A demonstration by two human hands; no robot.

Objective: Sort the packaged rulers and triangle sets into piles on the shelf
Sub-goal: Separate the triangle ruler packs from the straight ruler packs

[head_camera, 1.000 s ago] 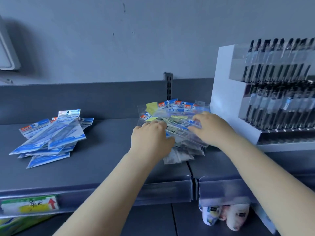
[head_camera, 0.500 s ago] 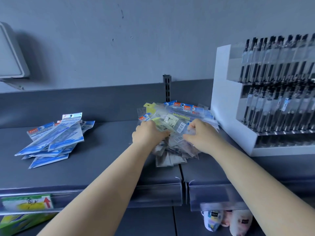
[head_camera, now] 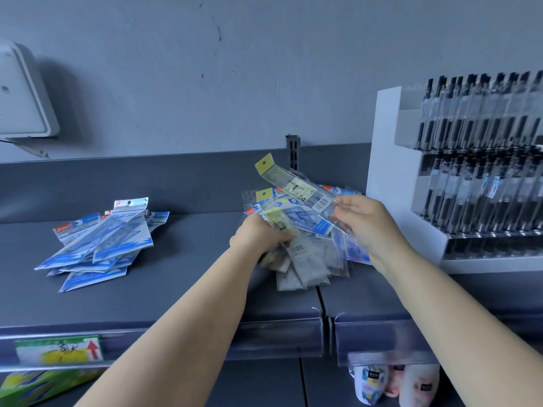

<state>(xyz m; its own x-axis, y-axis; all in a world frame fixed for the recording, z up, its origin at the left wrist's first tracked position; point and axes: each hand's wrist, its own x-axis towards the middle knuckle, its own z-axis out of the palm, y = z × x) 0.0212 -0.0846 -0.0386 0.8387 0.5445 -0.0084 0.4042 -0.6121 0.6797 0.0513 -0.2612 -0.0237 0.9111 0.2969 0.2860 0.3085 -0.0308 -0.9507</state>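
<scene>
Right hand (head_camera: 365,223): grip pinched on a clear yellow-tabbed ruler pack (head_camera: 299,190), lifted tilted above the mixed pile (head_camera: 305,245) | Left hand (head_camera: 258,235): grip curled on packs in that pile (contents blurred) | Blue pile (head_camera: 100,242): toward the shelf (head_camera: 182,289) left end, well apart.

To my right stands a white tiered display rack (head_camera: 382,177) filled with black pens (head_camera: 482,183); a white plastic box (head_camera: 23,92) hangs on the grey wall (head_camera: 264,69); below me, a green-and-yellow price label (head_camera: 58,349); patterned white cups (head_camera: 367,383) sit underneath.
</scene>
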